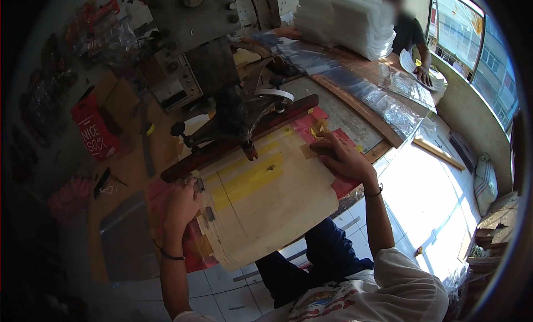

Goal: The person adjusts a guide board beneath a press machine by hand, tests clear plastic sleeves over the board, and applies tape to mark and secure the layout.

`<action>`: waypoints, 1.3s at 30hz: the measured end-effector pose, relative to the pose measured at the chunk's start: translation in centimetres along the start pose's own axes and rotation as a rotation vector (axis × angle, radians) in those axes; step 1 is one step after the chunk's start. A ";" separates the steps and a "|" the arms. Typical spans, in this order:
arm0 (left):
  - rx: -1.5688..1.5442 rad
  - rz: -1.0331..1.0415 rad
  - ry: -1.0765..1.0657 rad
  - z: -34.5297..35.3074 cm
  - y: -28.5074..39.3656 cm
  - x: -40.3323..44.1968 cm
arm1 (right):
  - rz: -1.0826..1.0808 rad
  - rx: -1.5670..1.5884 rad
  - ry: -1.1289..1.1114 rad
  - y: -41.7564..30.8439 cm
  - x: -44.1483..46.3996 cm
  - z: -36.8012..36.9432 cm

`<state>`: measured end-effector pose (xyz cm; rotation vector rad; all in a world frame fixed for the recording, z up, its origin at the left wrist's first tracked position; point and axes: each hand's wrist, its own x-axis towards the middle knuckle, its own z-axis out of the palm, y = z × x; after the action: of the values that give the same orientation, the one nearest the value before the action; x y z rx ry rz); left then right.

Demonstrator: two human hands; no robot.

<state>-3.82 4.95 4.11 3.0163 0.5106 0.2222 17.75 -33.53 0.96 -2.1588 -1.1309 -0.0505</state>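
Observation:
A pale wooden board (258, 211) with yellow tape strips (250, 183) lies under the machine's long dark-red bar (239, 138), on a red surface (194, 244). At the board's left edge, close to small grey metal pieces (210, 213), my left hand (182, 205) has its fingers closed on the edge. My right hand (347, 162) grips the far right edge with bent fingers, beside crumpled yellow tape (319, 127). The undersides of the board and my fingertips there are hidden.
The press machine (194, 22) stands directly ahead. A red bag (94, 127) and a plastic sheet (125, 238) are at left. Stacked clear plastic sheets (344, 22) stand on the back table (333, 83). A person (411, 36) works by the window, one hand on white round items (427, 77).

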 end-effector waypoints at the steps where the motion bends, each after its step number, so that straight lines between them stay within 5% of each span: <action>1: 0.002 -0.001 -0.002 0.0 0.0 0.0 | -0.003 0.010 0.003 0.1 0.0 0.0; 39: 0.030 0.066 0.078 0.4 -0.7 0.2 | 0.009 0.101 0.015 0.1 0.2 0.0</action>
<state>-3.78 5.64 3.66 3.0666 0.4251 0.3402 17.88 -33.43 0.95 -2.0707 -1.0916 -0.0050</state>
